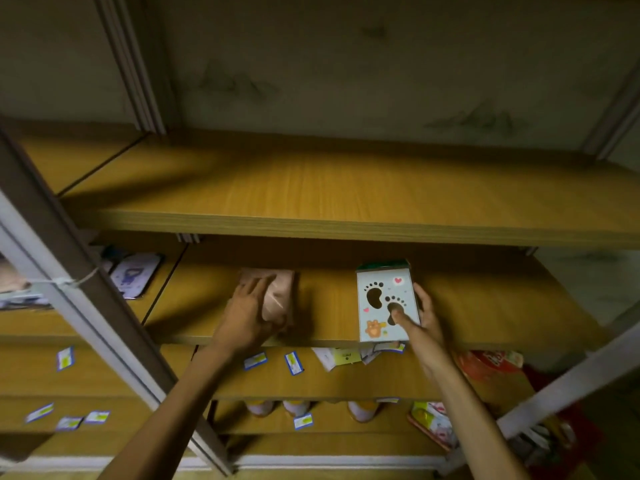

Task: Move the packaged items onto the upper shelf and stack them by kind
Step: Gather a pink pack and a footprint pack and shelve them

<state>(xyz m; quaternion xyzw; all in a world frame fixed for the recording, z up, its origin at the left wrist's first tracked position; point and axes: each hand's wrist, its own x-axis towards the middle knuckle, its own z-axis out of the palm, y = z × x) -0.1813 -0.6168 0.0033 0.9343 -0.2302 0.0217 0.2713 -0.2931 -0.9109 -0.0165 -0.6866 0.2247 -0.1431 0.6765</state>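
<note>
Item one: pale blue card pack (384, 301), flat and rectangular, with a green top edge. Its face is printed with two dark footprints with toe dots, a pink heart at the upper right, a smaller heart at the left, and an orange bear figure at the lower left. No lettering is legible. It is held just above the front part of the middle shelf (329, 299), lower edge over that shelf's front lip. The right hand (420, 327) grasps it, thumb across the lower footprint and fingers behind the right edge.

Item two: pinkish-brown soft packet (277, 294), glossy and crinkled, with no readable print. It lies on the middle shelf, left of the card pack and well apart from it. The left hand (247, 315) grasps it, fingers over its top and thumb at its near end.

Upper shelf (346, 188): wood-grain board directly above the middle shelf.

Below the middle shelf: small blue-edged tags (294, 363) with yellow patches, writing too blurred to read, a red packet (485, 363) at the right, and pale round containers (297, 407) lower down.

Left of the middle shelf, beyond a grey upright post (86, 306): a purple-printed flat pack (136, 275).
</note>
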